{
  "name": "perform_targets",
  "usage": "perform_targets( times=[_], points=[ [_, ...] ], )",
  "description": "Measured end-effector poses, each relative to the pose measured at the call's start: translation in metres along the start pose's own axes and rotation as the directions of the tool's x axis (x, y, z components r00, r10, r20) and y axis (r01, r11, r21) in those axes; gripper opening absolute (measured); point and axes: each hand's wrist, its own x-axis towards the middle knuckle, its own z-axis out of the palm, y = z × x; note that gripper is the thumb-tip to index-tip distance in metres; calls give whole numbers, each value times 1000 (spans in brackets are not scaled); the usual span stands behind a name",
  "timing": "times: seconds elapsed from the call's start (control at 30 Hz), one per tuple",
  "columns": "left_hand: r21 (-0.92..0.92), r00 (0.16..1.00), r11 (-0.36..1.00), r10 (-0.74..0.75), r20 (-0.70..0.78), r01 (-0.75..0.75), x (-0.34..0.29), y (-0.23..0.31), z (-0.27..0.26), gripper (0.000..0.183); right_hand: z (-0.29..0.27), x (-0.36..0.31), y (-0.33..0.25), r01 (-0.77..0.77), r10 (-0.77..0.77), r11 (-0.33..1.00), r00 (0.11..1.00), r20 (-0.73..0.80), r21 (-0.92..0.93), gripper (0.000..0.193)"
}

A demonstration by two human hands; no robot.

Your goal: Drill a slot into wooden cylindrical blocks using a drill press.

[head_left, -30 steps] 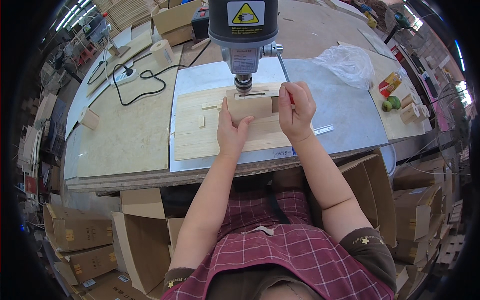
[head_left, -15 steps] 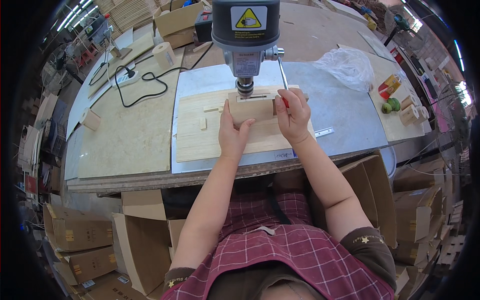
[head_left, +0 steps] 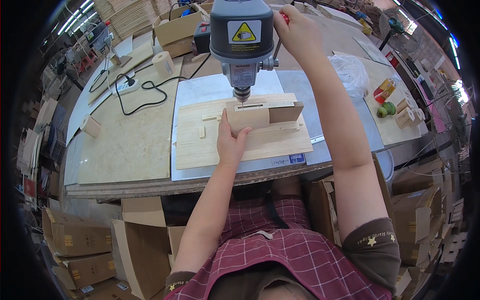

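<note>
A bench drill press (head_left: 241,54) stands over the table, its chuck (head_left: 241,93) and a thin bit above a pale wooden block (head_left: 247,119). A light strip with a dark slot lies along the block's top, and a brown piece (head_left: 286,113) adjoins its right end. My left hand (head_left: 231,146) grips the block's left end, thumb across the near face. High at the right of the drill head, my right hand (head_left: 301,36) is closed round the red-ended feed lever (head_left: 284,18). The block sits on a wide wooden board (head_left: 200,150); whether the bit touches it I cannot tell.
Small wood strips (head_left: 202,132) lie left of the block. A power strip (head_left: 126,86) with a black cable is farther left. To the right are a plastic bag (head_left: 350,75), green fruit (head_left: 386,110) and wooden cylinders (head_left: 406,118). Cardboard boxes (head_left: 142,255) stand below the table edge.
My right hand has swung the feed lever upward and away, from beside the block to beside the drill head. The bit now shows below the chuck. My left hand stays on the block.
</note>
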Motion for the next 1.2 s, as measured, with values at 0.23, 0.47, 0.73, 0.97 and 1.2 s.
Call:
perform_targets(
  times=[0.23,0.47,0.73,0.97,1.2],
  points=[
    [8,1000,1000,-12,14,12,0,4,1,80,23,-24,30,-50,79,852,996,-32,522,35],
    [43,984,991,-134,115,130,0,15,-14,77,11,-155,80,-365,203,917,777,596,163,40],
    [245,988,963,-132,77,110,-44,29,-62,77,-12,-179,58,-530,192,824,595,780,202,30],
    [88,985,990,-124,116,114,-91,59,-147,80,-35,-210,17,-626,98,683,589,802,376,29],
    [-140,925,945,-320,-204,296,-109,93,-237,53,-36,-236,-5,-845,22,344,444,896,410,28]
  ],
)
